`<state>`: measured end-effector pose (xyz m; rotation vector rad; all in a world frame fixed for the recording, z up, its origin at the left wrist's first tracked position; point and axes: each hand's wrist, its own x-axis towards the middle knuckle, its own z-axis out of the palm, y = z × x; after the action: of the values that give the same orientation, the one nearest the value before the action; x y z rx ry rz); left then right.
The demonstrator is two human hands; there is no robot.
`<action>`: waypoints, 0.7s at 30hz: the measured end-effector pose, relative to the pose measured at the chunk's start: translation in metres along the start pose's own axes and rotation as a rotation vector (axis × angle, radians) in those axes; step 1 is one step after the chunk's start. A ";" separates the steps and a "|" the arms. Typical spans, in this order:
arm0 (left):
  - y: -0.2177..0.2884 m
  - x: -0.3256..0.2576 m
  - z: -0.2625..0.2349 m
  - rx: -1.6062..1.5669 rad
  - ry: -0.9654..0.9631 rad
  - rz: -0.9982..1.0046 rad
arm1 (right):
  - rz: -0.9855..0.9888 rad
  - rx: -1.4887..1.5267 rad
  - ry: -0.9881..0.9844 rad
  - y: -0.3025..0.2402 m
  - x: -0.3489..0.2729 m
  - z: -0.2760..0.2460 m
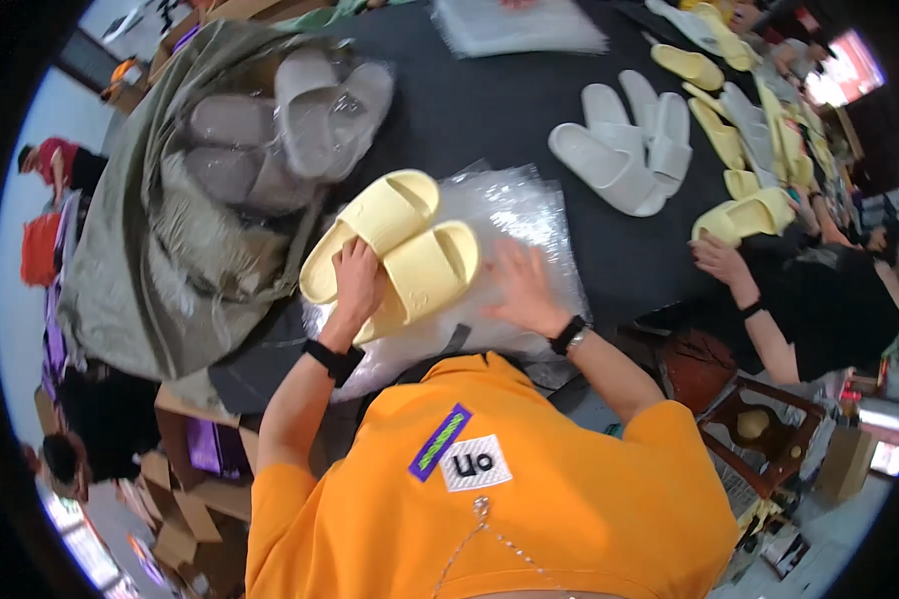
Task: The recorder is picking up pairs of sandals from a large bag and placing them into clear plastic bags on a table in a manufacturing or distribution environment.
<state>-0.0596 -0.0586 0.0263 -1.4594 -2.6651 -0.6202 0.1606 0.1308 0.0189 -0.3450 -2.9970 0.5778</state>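
The left hand [358,278] is closed around the near side of a pair of yellow slide sandals [395,245], two in all, held side by side. Their long way runs from near left to far right. The right hand [517,285] is laid flat, fingers spread, on one clear plastic bag [509,215] just right of the pair. Farther right, one pair of white slides [629,150] is seen on the black table [489,100].
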 end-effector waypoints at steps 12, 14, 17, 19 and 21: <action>0.044 0.021 -0.004 0.070 -0.041 0.085 | 0.296 0.717 0.269 0.005 0.007 -0.026; 0.059 0.027 -0.013 0.050 -0.021 0.143 | 0.199 0.710 0.295 0.002 0.018 -0.045; 0.078 0.032 -0.016 -0.013 -0.020 0.230 | 0.181 0.806 0.256 0.004 0.030 -0.053; 0.084 0.035 -0.012 -0.051 -0.017 0.225 | 0.190 0.847 0.180 0.021 0.032 -0.046; 0.086 0.038 -0.011 -0.108 -0.126 0.162 | 0.256 0.880 0.121 0.023 0.032 -0.050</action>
<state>-0.0127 0.0088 0.0732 -1.7785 -2.6042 -0.6906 0.1402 0.1770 0.0577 -0.6368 -2.2801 1.7015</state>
